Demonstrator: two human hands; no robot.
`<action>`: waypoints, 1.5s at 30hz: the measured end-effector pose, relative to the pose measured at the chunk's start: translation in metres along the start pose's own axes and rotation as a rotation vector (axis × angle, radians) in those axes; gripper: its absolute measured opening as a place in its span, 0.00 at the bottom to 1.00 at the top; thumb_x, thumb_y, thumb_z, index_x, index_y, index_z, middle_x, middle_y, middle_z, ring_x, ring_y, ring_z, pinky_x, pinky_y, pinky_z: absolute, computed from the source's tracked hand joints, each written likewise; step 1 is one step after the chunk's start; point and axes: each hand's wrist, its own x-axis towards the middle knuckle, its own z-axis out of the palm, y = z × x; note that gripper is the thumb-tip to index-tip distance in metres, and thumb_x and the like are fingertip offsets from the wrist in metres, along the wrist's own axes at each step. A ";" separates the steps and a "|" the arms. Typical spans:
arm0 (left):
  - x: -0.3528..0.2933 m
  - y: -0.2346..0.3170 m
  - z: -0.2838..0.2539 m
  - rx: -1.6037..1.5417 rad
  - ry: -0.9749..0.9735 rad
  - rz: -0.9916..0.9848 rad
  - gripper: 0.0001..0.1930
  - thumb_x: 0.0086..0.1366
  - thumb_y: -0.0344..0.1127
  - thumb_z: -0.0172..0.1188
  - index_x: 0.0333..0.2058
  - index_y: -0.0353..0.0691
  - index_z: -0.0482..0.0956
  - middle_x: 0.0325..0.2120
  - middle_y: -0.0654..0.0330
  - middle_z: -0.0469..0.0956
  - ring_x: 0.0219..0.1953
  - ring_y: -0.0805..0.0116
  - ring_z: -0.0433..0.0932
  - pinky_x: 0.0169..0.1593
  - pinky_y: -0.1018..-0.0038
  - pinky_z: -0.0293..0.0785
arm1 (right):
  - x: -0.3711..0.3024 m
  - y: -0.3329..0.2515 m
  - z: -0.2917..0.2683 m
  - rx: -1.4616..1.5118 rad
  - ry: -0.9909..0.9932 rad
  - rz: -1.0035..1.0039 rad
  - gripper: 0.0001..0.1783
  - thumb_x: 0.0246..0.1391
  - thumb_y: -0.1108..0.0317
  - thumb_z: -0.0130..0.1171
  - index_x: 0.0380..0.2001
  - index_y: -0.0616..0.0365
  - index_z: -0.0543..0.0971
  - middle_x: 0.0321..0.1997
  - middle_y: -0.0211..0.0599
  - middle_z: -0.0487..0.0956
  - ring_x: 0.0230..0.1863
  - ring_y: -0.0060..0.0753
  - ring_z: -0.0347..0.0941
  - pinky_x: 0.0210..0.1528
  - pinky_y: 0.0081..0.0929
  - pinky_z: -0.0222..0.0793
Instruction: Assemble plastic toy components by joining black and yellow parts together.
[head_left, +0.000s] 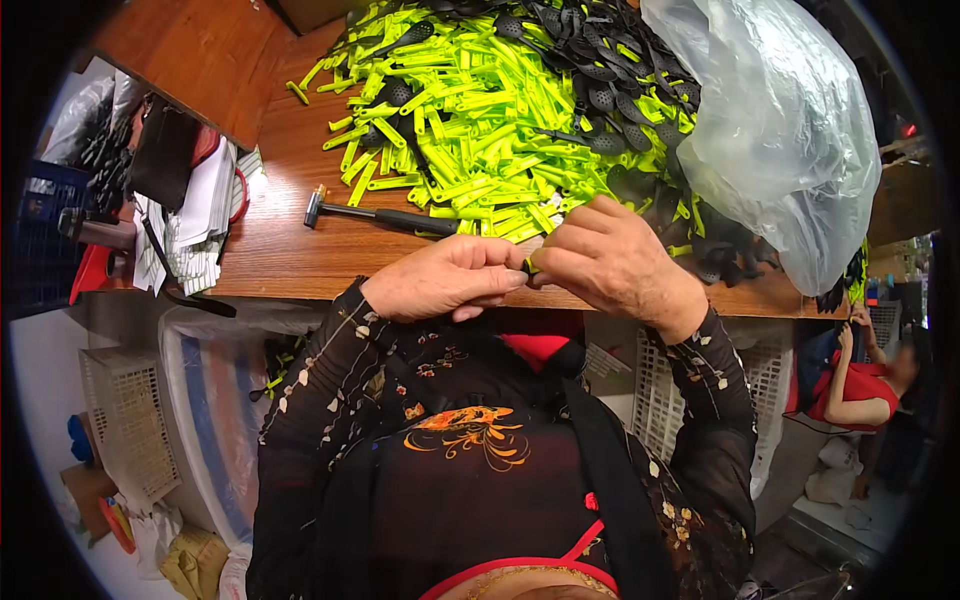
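Note:
At the table's front edge my two hands meet, fingertips close together. My left hand (440, 278) pinches at a small black and lime-green piece (529, 267), mostly covered by fingers. My right hand (612, 262) is curled closed around the other side of it; what lies inside that grip is hidden. Just beyond the hands spreads a big heap of lime-green plastic handles (480, 130). Black perforated spoons (603, 97) lie among and behind them, mostly at the right. Left of the heap rests a hammer (390, 217) with a dark grip, its head pointing left.
A large clear plastic bag (780, 130) bulges over the table's right side. Papers (200, 205) and a dark pouch (163, 150) sit at the left, below a wooden panel (190, 60). Plastic crates (130, 420) stand lower left. Another person (860, 390) is at the far right.

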 end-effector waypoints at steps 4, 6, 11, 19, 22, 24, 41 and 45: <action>-0.005 0.001 0.005 -0.080 0.048 0.040 0.18 0.78 0.43 0.53 0.58 0.38 0.70 0.28 0.69 0.74 0.22 0.84 0.68 0.24 0.86 0.63 | -0.010 -0.001 0.017 0.101 0.077 0.074 0.10 0.52 0.65 0.70 0.36 0.52 0.79 0.33 0.31 0.78 0.33 0.38 0.75 0.34 0.35 0.68; -0.012 0.005 -0.007 -0.178 0.005 0.072 0.29 0.79 0.50 0.47 0.68 0.35 0.61 0.44 0.53 0.81 0.35 0.72 0.81 0.36 0.79 0.80 | -0.012 -0.008 0.027 0.197 0.303 0.123 0.09 0.54 0.67 0.69 0.35 0.55 0.79 0.30 0.33 0.78 0.30 0.42 0.76 0.30 0.35 0.69; -0.010 -0.063 -0.001 -0.452 0.018 0.556 0.30 0.75 0.43 0.59 0.69 0.38 0.61 0.68 0.57 0.67 0.70 0.48 0.66 0.70 0.54 0.66 | -0.031 -0.033 0.063 0.931 0.400 0.816 0.05 0.63 0.72 0.63 0.37 0.62 0.80 0.24 0.38 0.77 0.25 0.30 0.73 0.28 0.28 0.67; 0.002 -0.070 0.018 -0.340 0.626 0.354 0.16 0.75 0.34 0.59 0.57 0.34 0.79 0.48 0.58 0.85 0.49 0.72 0.83 0.54 0.76 0.79 | 0.007 -0.028 0.080 0.892 0.140 0.679 0.08 0.66 0.66 0.62 0.37 0.60 0.81 0.22 0.33 0.79 0.22 0.22 0.77 0.26 0.24 0.70; 0.000 -0.065 0.015 -0.421 0.660 0.378 0.12 0.74 0.31 0.59 0.52 0.34 0.82 0.45 0.60 0.85 0.47 0.72 0.84 0.53 0.75 0.82 | 0.009 -0.013 0.090 0.461 0.155 0.472 0.09 0.61 0.63 0.67 0.32 0.57 0.81 0.22 0.39 0.80 0.23 0.37 0.78 0.26 0.33 0.72; 0.003 -0.067 0.014 -0.408 0.734 0.379 0.11 0.74 0.31 0.59 0.51 0.34 0.82 0.44 0.59 0.85 0.46 0.72 0.84 0.51 0.75 0.83 | 0.013 0.002 0.089 0.142 0.205 0.378 0.10 0.56 0.61 0.69 0.29 0.55 0.82 0.22 0.40 0.77 0.23 0.46 0.75 0.27 0.41 0.70; 0.024 -0.063 -0.003 -0.503 0.813 0.461 0.09 0.71 0.30 0.63 0.46 0.33 0.82 0.43 0.59 0.83 0.42 0.74 0.83 0.48 0.77 0.84 | 0.021 0.021 0.087 1.521 0.729 0.866 0.20 0.63 0.78 0.61 0.58 0.61 0.74 0.37 0.33 0.80 0.33 0.26 0.81 0.39 0.22 0.77; 0.025 -0.055 0.001 -0.487 0.832 0.510 0.08 0.72 0.30 0.63 0.46 0.33 0.82 0.44 0.60 0.82 0.43 0.74 0.82 0.49 0.76 0.84 | 0.018 0.011 0.094 1.440 0.702 0.839 0.18 0.62 0.78 0.62 0.54 0.63 0.76 0.43 0.33 0.81 0.37 0.25 0.81 0.42 0.20 0.76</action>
